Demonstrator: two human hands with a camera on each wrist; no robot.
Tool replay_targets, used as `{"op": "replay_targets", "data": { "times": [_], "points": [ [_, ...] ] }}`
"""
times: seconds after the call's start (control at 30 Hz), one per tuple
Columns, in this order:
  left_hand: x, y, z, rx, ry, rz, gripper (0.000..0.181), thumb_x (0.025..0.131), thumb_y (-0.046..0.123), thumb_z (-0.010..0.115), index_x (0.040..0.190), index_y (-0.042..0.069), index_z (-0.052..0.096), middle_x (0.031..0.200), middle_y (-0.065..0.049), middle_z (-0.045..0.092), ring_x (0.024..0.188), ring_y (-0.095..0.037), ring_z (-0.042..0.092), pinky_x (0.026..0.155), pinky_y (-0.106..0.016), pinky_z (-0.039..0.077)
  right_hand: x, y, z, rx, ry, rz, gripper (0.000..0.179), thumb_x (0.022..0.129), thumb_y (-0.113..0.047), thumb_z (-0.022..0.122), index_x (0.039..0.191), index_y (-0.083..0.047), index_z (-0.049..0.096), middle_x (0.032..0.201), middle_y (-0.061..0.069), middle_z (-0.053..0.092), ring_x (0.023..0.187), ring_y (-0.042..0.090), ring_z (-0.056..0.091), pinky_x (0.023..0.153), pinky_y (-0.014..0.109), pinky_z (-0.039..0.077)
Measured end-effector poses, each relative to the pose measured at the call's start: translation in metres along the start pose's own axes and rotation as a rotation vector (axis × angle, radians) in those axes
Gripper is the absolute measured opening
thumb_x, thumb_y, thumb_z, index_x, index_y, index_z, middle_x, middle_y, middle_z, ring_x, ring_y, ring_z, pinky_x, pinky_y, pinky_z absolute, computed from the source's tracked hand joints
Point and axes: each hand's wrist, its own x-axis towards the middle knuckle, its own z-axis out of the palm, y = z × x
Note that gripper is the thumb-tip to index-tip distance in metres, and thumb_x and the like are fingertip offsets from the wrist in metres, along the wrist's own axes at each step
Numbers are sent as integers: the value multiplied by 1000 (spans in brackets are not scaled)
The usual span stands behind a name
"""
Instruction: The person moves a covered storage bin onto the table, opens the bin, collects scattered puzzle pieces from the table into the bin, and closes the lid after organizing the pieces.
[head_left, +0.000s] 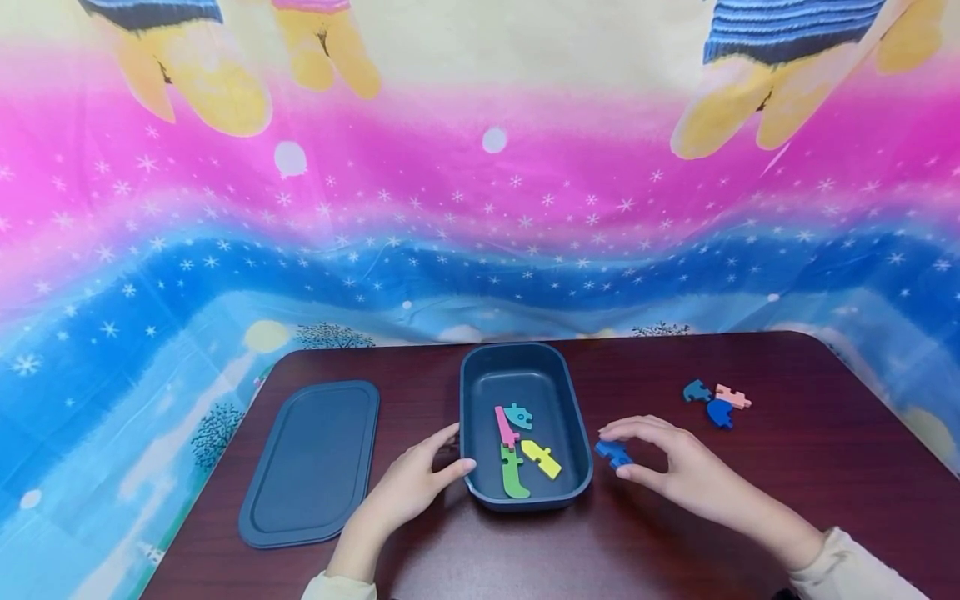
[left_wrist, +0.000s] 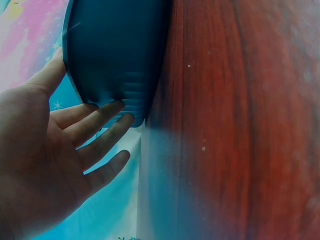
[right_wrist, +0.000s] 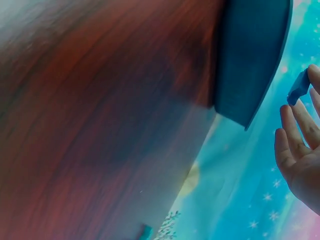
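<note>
Beside the dark blue-grey box [head_left: 525,503], my left hand [head_left: 412,482] rests its fairly straight, spread fingers against the outer wall, thumb at the rim. In the left wrist view, the fingertips [left_wrist: 117,104] lie along the ridged side. My right hand [head_left: 678,467] pinches a blue puzzle piece [head_left: 613,454] between thumb and fingers, just right of the box and raised above the table. Inside the box lie a green puzzle piece [head_left: 513,475], a pink one [head_left: 506,427], a teal one [head_left: 519,417] with a round mark, and a yellow one [head_left: 542,459].
The matching lid [head_left: 311,462] lies flat on the dark red wooden table [head_left: 465,554] at the left. On the right lie a dark teal puzzle piece [head_left: 696,391], a salmon one [head_left: 732,397] and a blue one [head_left: 719,413]. Behind hangs a printed cloth [head_left: 480,200].
</note>
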Motion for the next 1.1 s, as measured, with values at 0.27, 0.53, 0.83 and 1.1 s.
{"op": "replay_targets", "data": {
  "times": [0.27, 0.53, 0.83, 1.1],
  "points": [
    [-1, -1, 0, -7, 1, 6, 71, 94, 51, 64, 152, 18, 42, 141, -6, 55, 129, -30, 52, 102, -57, 42, 8, -9, 6, 27, -17, -14, 38, 87, -20, 78, 123, -21, 69, 122, -12, 63, 114, 9, 57, 88, 28, 54],
    [-1, -1, -2, -2, -4, 2, 70, 94, 51, 63, 152, 19, 41, 142, -6, 54, 130, -31, 51, 102, -57, 42, 19, -17, 12, 61, -21, -54, 39, 85, -17, 79, 123, -19, 69, 123, -12, 63, 114, 10, 57, 91, 27, 52],
    [0, 0, -1, 1, -6, 4, 70, 94, 51, 63, 152, 19, 42, 142, -6, 54, 128, -30, 53, 101, -56, 43, 28, -26, 16, 119, -53, -30, 37, 89, -23, 76, 125, -21, 67, 125, -9, 63, 115, 13, 57, 90, 29, 53],
    [0, 1, -1, 3, -2, -1, 69, 94, 51, 64, 152, 20, 42, 142, -6, 54, 130, -30, 51, 102, -57, 42, 35, -30, 18, 137, -68, -39, 34, 91, -27, 73, 125, -25, 67, 126, -7, 63, 116, 14, 57, 92, 34, 53]
  ]
}}
